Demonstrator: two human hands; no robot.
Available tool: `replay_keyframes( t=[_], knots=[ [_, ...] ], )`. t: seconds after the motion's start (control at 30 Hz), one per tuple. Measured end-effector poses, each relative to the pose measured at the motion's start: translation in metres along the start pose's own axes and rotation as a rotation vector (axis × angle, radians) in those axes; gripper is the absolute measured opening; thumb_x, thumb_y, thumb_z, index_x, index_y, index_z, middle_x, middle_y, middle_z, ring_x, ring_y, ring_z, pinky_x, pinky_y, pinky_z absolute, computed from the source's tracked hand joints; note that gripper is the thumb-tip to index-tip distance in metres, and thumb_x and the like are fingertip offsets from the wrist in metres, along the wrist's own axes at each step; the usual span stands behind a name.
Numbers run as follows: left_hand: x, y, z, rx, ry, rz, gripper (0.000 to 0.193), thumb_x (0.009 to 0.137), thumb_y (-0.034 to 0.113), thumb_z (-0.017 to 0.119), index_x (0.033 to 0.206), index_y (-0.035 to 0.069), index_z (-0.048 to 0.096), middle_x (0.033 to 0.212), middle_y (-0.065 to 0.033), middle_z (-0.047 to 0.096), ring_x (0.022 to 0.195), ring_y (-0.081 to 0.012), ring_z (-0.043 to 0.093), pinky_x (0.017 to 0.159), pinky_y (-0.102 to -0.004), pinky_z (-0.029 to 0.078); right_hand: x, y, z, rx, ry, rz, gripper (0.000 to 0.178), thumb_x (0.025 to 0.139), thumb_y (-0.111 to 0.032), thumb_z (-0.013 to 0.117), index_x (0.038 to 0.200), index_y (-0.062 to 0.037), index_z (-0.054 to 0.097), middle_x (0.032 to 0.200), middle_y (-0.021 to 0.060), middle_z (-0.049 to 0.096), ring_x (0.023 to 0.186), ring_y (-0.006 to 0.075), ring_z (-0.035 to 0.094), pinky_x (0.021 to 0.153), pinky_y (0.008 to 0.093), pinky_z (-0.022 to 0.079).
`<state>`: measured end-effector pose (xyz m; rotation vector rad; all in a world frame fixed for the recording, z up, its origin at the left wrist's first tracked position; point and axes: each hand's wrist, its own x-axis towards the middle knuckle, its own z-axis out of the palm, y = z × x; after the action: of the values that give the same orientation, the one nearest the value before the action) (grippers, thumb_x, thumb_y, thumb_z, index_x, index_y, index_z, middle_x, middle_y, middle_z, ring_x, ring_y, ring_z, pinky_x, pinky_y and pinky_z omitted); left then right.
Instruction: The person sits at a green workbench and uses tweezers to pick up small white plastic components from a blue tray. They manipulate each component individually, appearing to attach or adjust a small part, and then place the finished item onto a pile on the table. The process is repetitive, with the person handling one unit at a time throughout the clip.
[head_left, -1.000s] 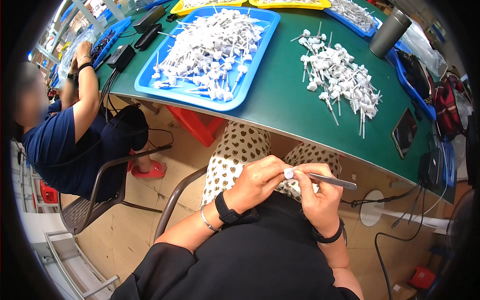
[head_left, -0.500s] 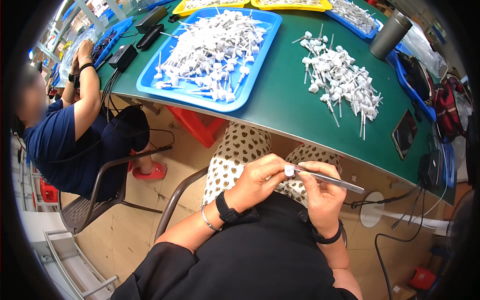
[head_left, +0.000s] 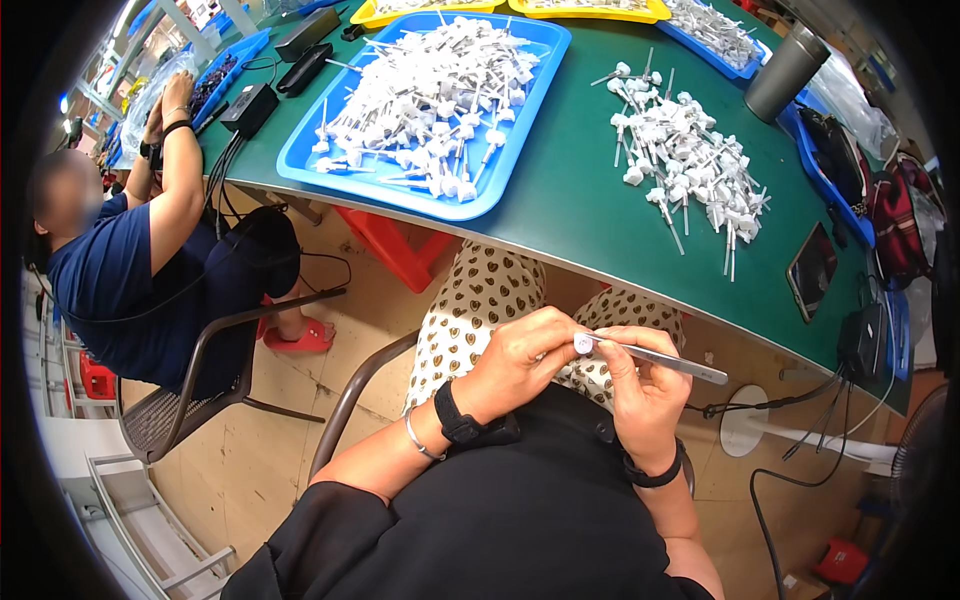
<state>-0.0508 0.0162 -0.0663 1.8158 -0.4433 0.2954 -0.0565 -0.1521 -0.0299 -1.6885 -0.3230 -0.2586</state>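
Observation:
Above my lap, my left hand [head_left: 525,350] is closed in a pinch on a small white plastic part [head_left: 583,343]. My right hand [head_left: 645,385] grips metal tweezers [head_left: 675,364], whose tips meet the white part and whose back end points out to the right. Both hands almost touch at the part. On the green table ahead, a blue tray [head_left: 290,165] bears a heap of similar white parts with thin metal shafts. To its right, a loose pile of such white parts [head_left: 690,160] lies directly on the tabletop.
The green table [head_left: 570,190] has its near edge just beyond my knees. A phone [head_left: 811,268] and a grey metal flask [head_left: 786,75] stand or lie at the right. Yellow trays [head_left: 590,10] line the far side. At left, a co-worker in dark blue [head_left: 125,260] sits on a chair.
The view has shifted very slightly. The white part appears turned a little between my fingers, its round face showing more; both hands stay in nearly the same place.

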Motion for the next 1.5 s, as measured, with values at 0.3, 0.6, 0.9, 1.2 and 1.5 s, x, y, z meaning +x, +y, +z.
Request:
replay_keyframes(
  t=[0.3, 0.6, 0.9, 1.2, 1.5],
  knots=[
    [-0.0015, -0.0035, 0.0009, -0.012, 0.0, 0.01, 0.016, 0.087, 0.001, 0.074, 0.103, 0.003, 0.072, 0.09, -0.009, 0.068, 0.081, -0.0247, 0.068, 0.068, -0.0341, 0.056, -0.0002, 0.0019, -0.001, 0.017, 0.0, 0.019, 0.009, 0.094, 0.0, 0.071, 0.102, 0.0029, 0.067, 0.094, 0.0099, 0.073, 0.079, 0.0126, 0.069, 0.069, 0.0248, 0.055],
    [-0.0023, -0.004, 0.0007, -0.001, -0.006, -0.015, 0.016, 0.087, 0.002, 0.074, 0.103, 0.003, 0.072, 0.09, -0.0091, 0.068, 0.079, -0.0258, 0.069, 0.067, -0.0343, 0.056, 0.0001, 0.0006, 0.0005, 0.041, 0.008, 0.008, 0.01, 0.094, 0.0, 0.071, 0.102, 0.0037, 0.067, 0.095, 0.0104, 0.073, 0.079, 0.0127, 0.069, 0.069, 0.0246, 0.056],
    [-0.0012, -0.0021, 0.0003, 0.016, -0.006, -0.006, 0.013, 0.089, 0.004, 0.073, 0.102, 0.003, 0.072, 0.09, -0.009, 0.069, 0.079, -0.0257, 0.069, 0.067, -0.0345, 0.056, -0.0013, 0.0045, 0.0028, 0.022, 0.01, -0.005, 0.01, 0.094, 0.0, 0.071, 0.103, 0.0032, 0.067, 0.096, 0.0104, 0.072, 0.078, 0.0126, 0.068, 0.069, 0.0247, 0.055],
    [-0.003, -0.0038, 0.0005, 0.017, -0.022, -0.011, 0.016, 0.087, 0.002, 0.074, 0.103, 0.003, 0.071, 0.091, -0.0096, 0.068, 0.08, -0.0269, 0.069, 0.068, -0.035, 0.056, -0.0012, 0.0026, 0.0027, 0.05, 0.02, 0.037, 0.008, 0.095, 0.0, 0.07, 0.101, 0.0024, 0.067, 0.092, 0.0092, 0.072, 0.077, 0.0123, 0.067, 0.068, 0.0248, 0.054],
    [-0.0039, -0.0026, 0.0002, 0.025, -0.059, -0.037, 0.018, 0.087, 0.0, 0.074, 0.105, 0.001, 0.072, 0.092, -0.0105, 0.07, 0.08, -0.0244, 0.07, 0.068, -0.0328, 0.057, 0.0046, -0.0036, 0.0012, -0.195, -0.034, -0.118, 0.006, 0.091, -0.002, 0.073, 0.094, -0.0003, 0.068, 0.087, 0.01, 0.071, 0.07, 0.0187, 0.066, 0.062, 0.0301, 0.052]
  ],
)
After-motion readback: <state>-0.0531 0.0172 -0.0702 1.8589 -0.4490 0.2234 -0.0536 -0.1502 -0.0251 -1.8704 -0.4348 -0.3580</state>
